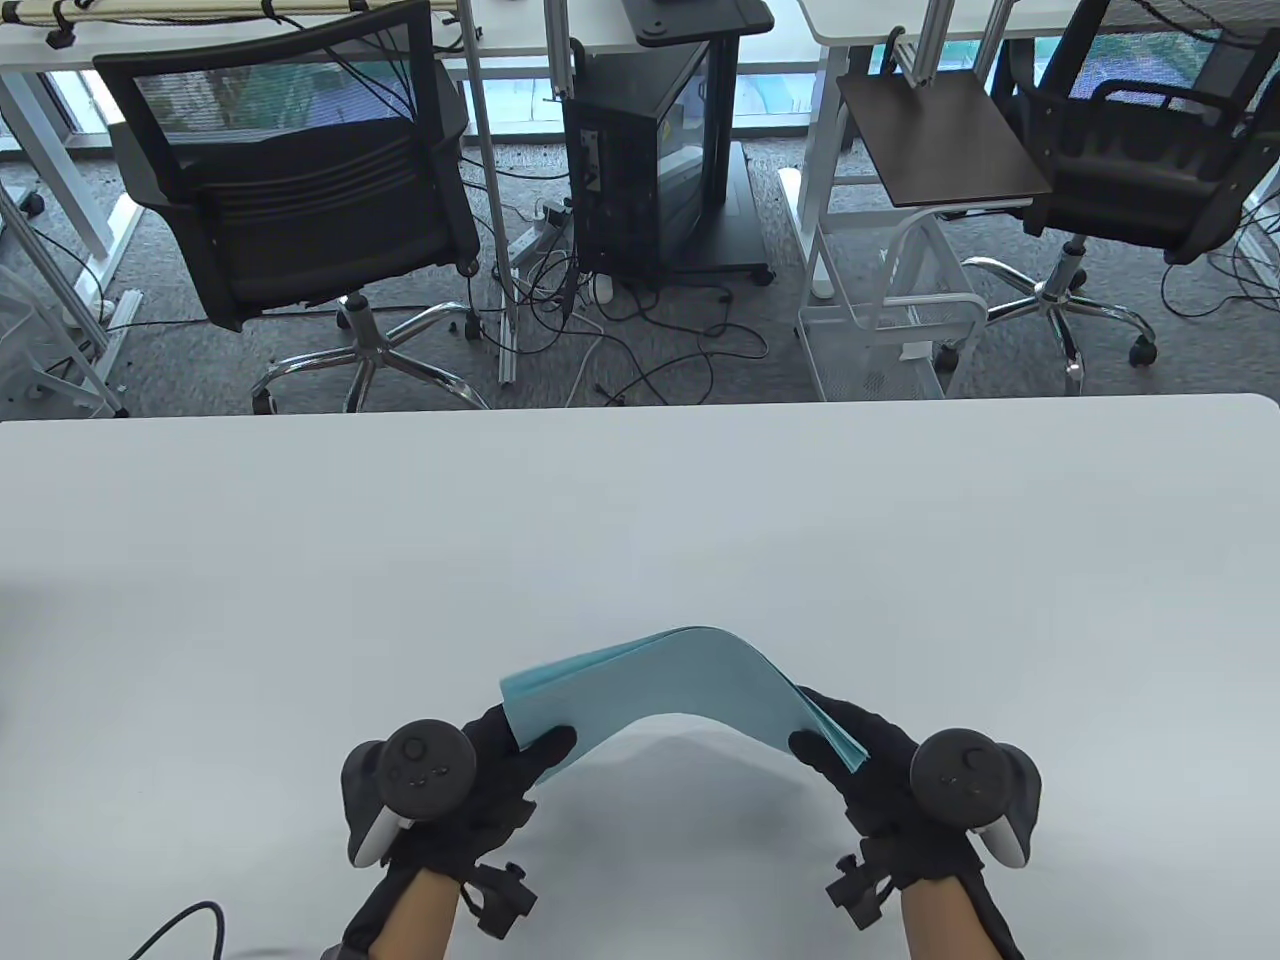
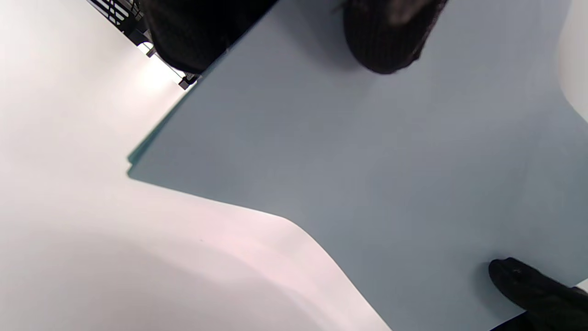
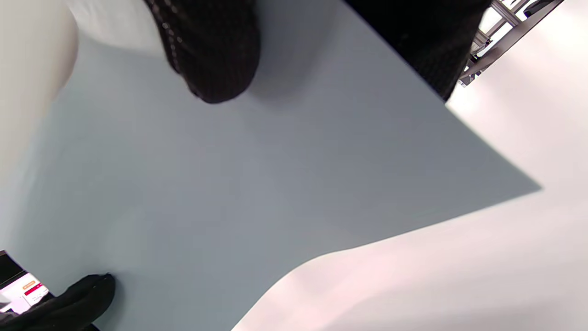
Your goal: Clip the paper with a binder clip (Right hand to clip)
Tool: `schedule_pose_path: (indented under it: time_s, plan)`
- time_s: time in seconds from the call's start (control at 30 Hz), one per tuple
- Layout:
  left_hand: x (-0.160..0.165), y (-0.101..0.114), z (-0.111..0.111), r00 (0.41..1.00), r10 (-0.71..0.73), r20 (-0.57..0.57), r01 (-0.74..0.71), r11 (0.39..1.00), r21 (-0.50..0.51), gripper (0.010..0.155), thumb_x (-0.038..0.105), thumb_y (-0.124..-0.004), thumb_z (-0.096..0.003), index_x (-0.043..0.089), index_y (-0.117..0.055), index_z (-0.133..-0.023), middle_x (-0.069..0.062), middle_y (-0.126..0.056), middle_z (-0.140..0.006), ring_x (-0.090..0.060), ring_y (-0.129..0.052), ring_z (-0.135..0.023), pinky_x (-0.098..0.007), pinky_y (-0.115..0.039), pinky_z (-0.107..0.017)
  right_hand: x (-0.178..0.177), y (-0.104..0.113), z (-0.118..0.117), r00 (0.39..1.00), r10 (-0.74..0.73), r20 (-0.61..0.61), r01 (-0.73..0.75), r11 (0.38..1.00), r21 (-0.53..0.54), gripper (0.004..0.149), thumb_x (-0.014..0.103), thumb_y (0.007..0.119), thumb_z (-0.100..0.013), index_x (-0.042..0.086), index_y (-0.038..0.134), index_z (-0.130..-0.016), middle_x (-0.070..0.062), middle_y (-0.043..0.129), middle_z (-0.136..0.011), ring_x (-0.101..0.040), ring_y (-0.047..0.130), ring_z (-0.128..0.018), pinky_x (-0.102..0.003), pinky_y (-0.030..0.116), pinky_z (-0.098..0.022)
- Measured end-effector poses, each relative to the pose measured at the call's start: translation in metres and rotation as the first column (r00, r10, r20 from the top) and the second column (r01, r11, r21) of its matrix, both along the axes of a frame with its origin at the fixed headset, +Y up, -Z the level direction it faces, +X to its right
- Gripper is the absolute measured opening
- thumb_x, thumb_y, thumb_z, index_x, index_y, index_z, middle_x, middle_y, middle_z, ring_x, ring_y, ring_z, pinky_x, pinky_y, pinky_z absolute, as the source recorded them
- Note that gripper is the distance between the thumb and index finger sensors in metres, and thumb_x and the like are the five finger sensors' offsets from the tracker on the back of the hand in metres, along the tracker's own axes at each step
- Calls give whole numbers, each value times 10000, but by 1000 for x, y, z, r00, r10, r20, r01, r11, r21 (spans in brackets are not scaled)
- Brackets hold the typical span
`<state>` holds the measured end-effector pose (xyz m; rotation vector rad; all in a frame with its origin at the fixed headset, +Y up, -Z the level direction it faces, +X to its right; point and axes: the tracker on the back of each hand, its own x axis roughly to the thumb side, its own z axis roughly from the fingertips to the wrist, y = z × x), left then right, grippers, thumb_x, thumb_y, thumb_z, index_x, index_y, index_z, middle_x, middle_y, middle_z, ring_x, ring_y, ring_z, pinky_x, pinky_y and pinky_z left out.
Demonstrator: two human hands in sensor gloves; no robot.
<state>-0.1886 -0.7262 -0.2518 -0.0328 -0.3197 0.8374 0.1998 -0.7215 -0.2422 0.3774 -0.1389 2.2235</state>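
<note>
So I've got the blue paper stack point(image 1: 690, 690) pinched at each end, left hand point(image 1: 500, 770) and right hand point(image 1: 860, 770), arched above the desk point(image 1: 640, 520); it's light and floppy, sheets probably slide, so I'd grip near the edges.

Black knit gloves, left hand point(image 1: 480, 770), right hand point(image 1: 870, 775), round dark trackers

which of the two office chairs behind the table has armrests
The office chair on the right: its armrest shows. The left chair has none visible.
</note>
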Motion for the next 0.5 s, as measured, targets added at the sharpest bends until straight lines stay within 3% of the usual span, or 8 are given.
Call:
schedule_pose_path:
  time_s: [0.1,0.17,0.27,0.4,0.47,0.5]
  plan:
    - [-1,-35,-3,996,-82,28,86,974,-211,408,467,-711,-578,415,-695,-982,164,-864,-978,-198,-917,-895,-457,-749,-715,2,-30,-6,997,71,-12,-72,977,-202,448,289,776,-564,163,762,-994,-157,902,-927,-373,946,-749,-567,777,-555]
    - [-1,-38,-5,998,-48,41,56,970,-235,414,473,-710,-578,410,-694,-987,156,-858,-986,-184,-917,-890,-437,-752,-716,3,-36,-7,999,32,-37,-40,970,-241,454,302,762,-575,166,747,-1008,-167,886,-948,-389,937,-767,-580,771,-559]
    - [-4,-27,-8,998,-30,51,40,976,-214,409,473,-717,-576,401,-710,-978,149,-876,-962,-174,-923,-878,-425,-758,-713,5,-25,-7,1000,0,-1,-1,986,-167,440,299,755,-577,159,765,-994,-144,911,-920,-381,948,-752,-570,779,-552]
    - [-19,-15,-9,991,130,17,-122,961,-247,436,477,-731,-573,374,-707,-996,142,-880,-946,-187,-922,-872,-435,-752,-714,11,-10,-4,991,-131,-30,127,986,-103,419,275,768,-569,139,799,-964,-101,960,-825,-334,985,-662,-542,806,-513]
    - [-26,-4,-6,984,172,-54,-179,960,-213,542,497,-719,-579,320,-623,-1082,101,-818,-1024,-224,-872,-932,-459,-710,-741,12,1,-2,987,-146,-63,141,987,-80,416,263,772,-567,127,808,-958,-99,969,-807,-322,993,-635,-532,817,-498]
    - [-30,5,-3,975,190,-117,-206,968,-144,638,517,-717,-574,279,-536,-1138,53,-742,-1102,-262,-810,-991,-480,-666,-765,12,5,-1,987,-138,-76,134,989,-60,413,261,773,-566,127,812,-954,-96,970,-803,-318,995,-629,-531,819,-494]
